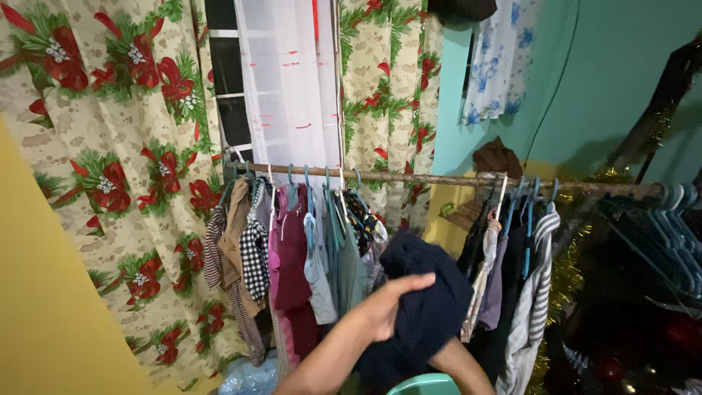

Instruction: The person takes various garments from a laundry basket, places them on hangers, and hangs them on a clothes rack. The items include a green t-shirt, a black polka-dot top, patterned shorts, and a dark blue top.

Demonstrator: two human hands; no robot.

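**A:** What is the person holding up there?

**B:** The left hand (387, 307) is pressing flat on the front of a dark navy garment (424, 307), fingers together and curling over its top fold. The right hand is hidden behind the cloth; only the forearm is showing, so I cannot tell how it is gripping. The garment is hanging between the hands, just in front of the gap in the clothes rail (439, 179).

**A:** What could be going wrong from here?

**B:** I'm judging that the cloth is bunching loosely, so it may be slipping off the left palm and dropping toward the teal rim (428, 384) near the bottom edge. It could also be snagging on the blue hangers (530, 219) to the right, or dragging the hanging clothes (292, 256) on the left along the rail.

**A:** And the rail itself?

**B:** It is a rough, brownish pole running left to right, crowded with shirts on both sides, with empty hangers (673, 219) clustering at the far right.

**A:** The room?

**B:** Flowered curtains (117, 183) are covering the far left wall beside a window with a sheer white curtain (289, 88). A teal wall (599, 88) is standing to the right, and gold tinsel (563, 285) is glinting low down.
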